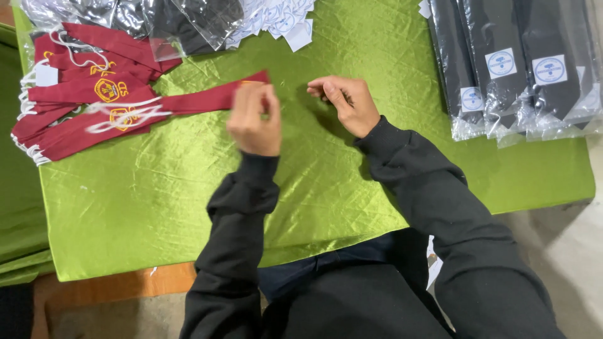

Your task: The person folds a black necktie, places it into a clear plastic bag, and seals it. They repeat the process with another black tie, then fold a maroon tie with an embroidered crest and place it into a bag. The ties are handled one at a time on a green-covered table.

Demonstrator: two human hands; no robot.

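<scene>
The left hand [253, 119] is pinched shut on the narrow end of a maroon tie [188, 103], which stretches from the fingers across the green cloth [157, 188] toward the pile of maroon ties [69, 100] at the cloth's far left corner. The right hand [345, 103] rests just beside the left, fingers curled loosely inward; whether it holds something small cannot be told. Beyond the held tie, at the cloth's upper edge, lie clear empty sleeves [182, 22] and white paper tags [286, 19]; bagged dark ties [509, 63] sit along its right edge. The hold looks light, so the tie could slip free, and its white elastic loop [122, 116] could snag on the pile's loops and drag neighbouring ties out of order.
</scene>
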